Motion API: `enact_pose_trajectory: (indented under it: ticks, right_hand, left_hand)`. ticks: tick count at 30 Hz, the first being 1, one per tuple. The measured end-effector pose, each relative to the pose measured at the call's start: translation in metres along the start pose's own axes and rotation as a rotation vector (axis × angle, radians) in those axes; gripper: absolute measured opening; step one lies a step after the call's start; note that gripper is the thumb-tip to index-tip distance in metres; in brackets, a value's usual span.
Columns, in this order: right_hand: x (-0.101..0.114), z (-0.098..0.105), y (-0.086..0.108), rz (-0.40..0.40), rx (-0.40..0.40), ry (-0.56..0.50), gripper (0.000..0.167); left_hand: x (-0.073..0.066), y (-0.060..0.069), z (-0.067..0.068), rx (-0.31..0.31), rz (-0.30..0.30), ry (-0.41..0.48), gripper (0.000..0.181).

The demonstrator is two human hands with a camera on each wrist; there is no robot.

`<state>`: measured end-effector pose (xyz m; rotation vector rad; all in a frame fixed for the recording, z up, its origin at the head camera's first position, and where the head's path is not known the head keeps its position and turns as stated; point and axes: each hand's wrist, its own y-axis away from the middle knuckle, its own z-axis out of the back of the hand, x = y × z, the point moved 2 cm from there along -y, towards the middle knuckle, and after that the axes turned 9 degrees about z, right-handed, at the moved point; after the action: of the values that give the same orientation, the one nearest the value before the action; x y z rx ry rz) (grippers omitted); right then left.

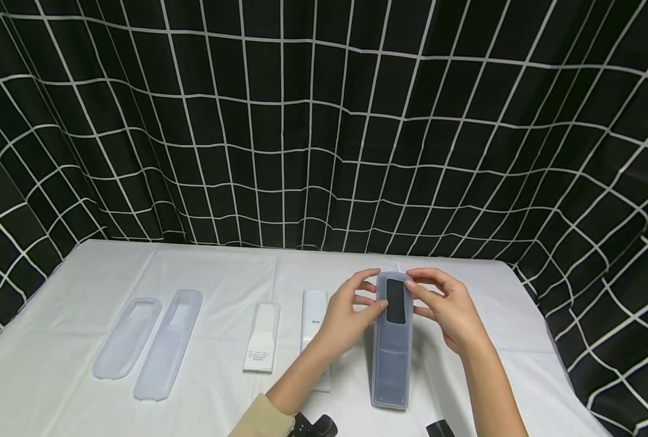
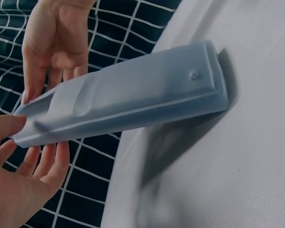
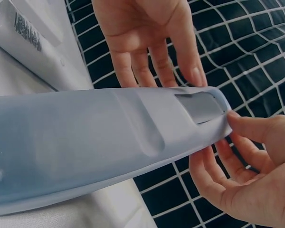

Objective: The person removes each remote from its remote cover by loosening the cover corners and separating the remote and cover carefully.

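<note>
Both hands hold up the top end of a long remote control in a translucent bluish cover (image 1: 392, 370). Its lower end rests on the table, and a dark rectangular panel (image 1: 396, 303) shows through the cover's window. My left hand (image 1: 348, 312) pinches the upper left edge, thumb on the front near the window and fingers behind. On the upper right edge, my right hand (image 1: 449, 309) has its thumb in front and fingertips at the top corner and side. In the right wrist view the cover (image 3: 80, 142) fills the left side, with the right hand (image 3: 247, 175) around its top end.
Two white remote controls lie left of the hands: a shorter one (image 1: 262, 337) and a longer one (image 1: 315, 309) partly behind the left forearm. Further left lie two translucent covers, one rounded (image 1: 124, 346) and one longer (image 1: 165, 358). A black curtain with white grid (image 1: 302, 133) stands behind the table.
</note>
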<state>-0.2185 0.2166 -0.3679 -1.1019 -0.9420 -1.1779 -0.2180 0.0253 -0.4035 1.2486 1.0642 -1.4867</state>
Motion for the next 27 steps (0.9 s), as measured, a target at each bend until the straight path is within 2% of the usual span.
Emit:
enact_pose_trajectory:
  ticks: [8, 16, 20, 27]
  right_hand:
    - [0.004, 0.001, 0.005, 0.036, 0.011, -0.017, 0.038]
    - [0.009, 0.001, 0.01, 0.071, 0.013, -0.056, 0.02]
    - [0.009, 0.003, 0.013, 0.095, 0.022, -0.088, 0.015]
    - [0.013, 0.004, 0.018, 0.148, 0.043, -0.113, 0.015]
  left_hand:
    - [-0.006, 0.002, 0.001, -0.007, -0.035, -0.002, 0.044]
    - [-0.011, 0.005, 0.001, -0.035, -0.097, 0.0, 0.038]
    - [-0.014, 0.007, -0.001, -0.043, -0.109, 0.026, 0.035]
    - [-0.021, 0.01, -0.004, -0.041, -0.116, 0.06, 0.027]
